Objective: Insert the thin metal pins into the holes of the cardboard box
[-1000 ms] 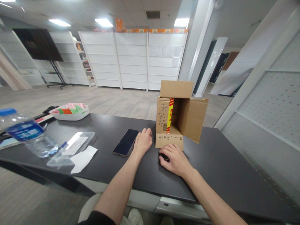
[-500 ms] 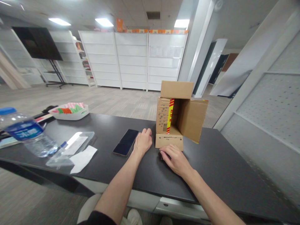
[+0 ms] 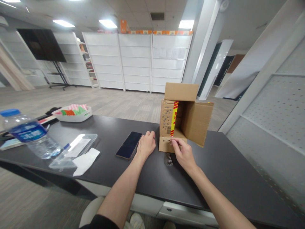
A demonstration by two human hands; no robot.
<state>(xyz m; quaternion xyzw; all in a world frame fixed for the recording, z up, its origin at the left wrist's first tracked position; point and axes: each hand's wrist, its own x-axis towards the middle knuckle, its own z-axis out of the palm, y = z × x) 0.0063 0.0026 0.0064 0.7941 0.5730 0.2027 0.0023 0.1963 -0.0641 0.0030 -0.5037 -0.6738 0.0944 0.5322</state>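
Observation:
A cardboard box (image 3: pixel 166 117) stands on its side with its flaps spread and its inside facing right of centre. Rows of grey dots or nail heads mark its left panel, and small holes run along the lower front flap. My right hand (image 3: pixel 184 154) pinches thumb and forefinger against this flap beside the holes; whatever is between the fingertips is too small to make out. Just below the flap lies a small bundle of thin metal nails (image 3: pixel 168 158). My left hand (image 3: pixel 146 144) rests on the table with fingers curled, between the box and a dark phone (image 3: pixel 129 145).
On the black table (image 3: pixel 147 178) at left are a clear plastic case (image 3: pixel 81 144), a white paper piece (image 3: pixel 86 162), a large water bottle (image 3: pixel 30 133) and a white basket (image 3: pixel 76 117) of colourful packets. A perforated partition (image 3: pixel 274 124) borders the right side.
My right hand has risen from the table below the flap to the flap's row of holes, uncovering the nails. My left hand stays in place. The view has shifted slightly.

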